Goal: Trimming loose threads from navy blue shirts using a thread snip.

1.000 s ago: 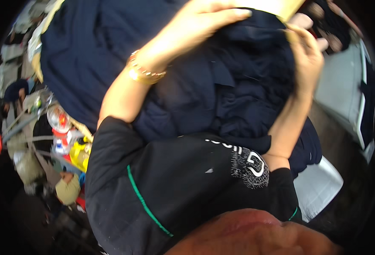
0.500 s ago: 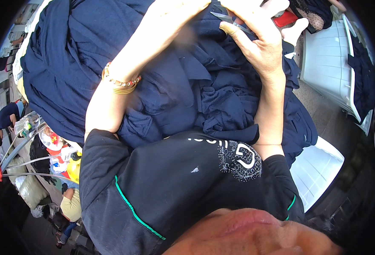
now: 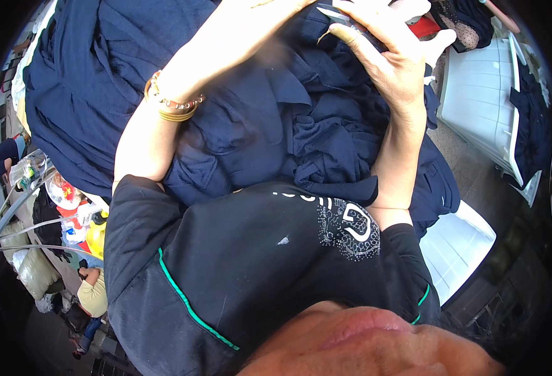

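Note:
A large heap of navy-blue cloth (image 3: pixel 244 119) lies in loose folds in front of me, under both arms. My right hand (image 3: pixel 392 62) is at the top of the view, closed on small metal thread snips. The pale pointed blades of the snips (image 3: pixel 333 14) stick out toward the left, near the thumb; their other end is hidden by the hand. My left hand (image 3: pixel 251 28), with beads and yellow bangles on its wrist, reaches over the cloth to the top edge. Glare and the frame's edge hide most of its fingers, so its grip does not show.
White plastic bins (image 3: pixel 479 88) stand at the right, with dark cloth (image 3: pixel 532 125) over the rim of one. Another white bin (image 3: pixel 457 250) is at my lower right. To the left are metal rails (image 3: pixel 19 188), coloured bags (image 3: pixel 78 219) and a person in yellow (image 3: pixel 92 294).
Both hands have shifted slightly upward, and the right hand also a little to the right. The snips stay in it. The surroundings at the left have slid a little leftward in view.

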The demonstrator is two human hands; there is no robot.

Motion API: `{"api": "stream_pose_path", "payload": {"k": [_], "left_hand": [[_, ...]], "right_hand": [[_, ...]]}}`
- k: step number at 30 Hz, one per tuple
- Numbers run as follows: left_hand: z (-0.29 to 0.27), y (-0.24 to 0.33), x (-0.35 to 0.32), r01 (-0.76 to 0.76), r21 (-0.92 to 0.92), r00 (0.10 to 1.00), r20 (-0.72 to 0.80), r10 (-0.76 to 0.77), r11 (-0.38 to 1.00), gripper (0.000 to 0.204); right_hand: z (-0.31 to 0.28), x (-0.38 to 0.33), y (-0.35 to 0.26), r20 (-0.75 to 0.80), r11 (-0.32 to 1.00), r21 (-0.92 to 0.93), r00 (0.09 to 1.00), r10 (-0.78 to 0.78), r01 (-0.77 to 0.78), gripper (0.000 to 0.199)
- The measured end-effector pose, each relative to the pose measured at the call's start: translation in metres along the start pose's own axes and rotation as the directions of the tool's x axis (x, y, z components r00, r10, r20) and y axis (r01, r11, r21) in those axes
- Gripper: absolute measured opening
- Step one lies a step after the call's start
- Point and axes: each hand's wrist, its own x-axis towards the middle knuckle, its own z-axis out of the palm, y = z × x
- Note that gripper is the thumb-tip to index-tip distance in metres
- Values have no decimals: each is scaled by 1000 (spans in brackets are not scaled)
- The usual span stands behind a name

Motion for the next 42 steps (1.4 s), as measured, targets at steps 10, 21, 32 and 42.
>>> {"api": "stream_pose_path", "payload": {"k": [10,21,32,42], "left_hand": [[1,-40,-1,-332,137,934,-90,345,933,25],[-49,-18,8,-69,344,998,16,67,936,27],[-49,-45,9,-203,-96,975,-110,192,974,32],[-50,-57,12,-213,-80,975,-89,206,974,29]], "right_hand": [[12,1,-10,75,708,515,848,524,-483,44],[-5,11,30,-111,797,449,860,497,-403,21],[24,43,24,-50,980,53,980,194,-192,38],[44,47,7,47,991,22,990,135,-136,36]]}}
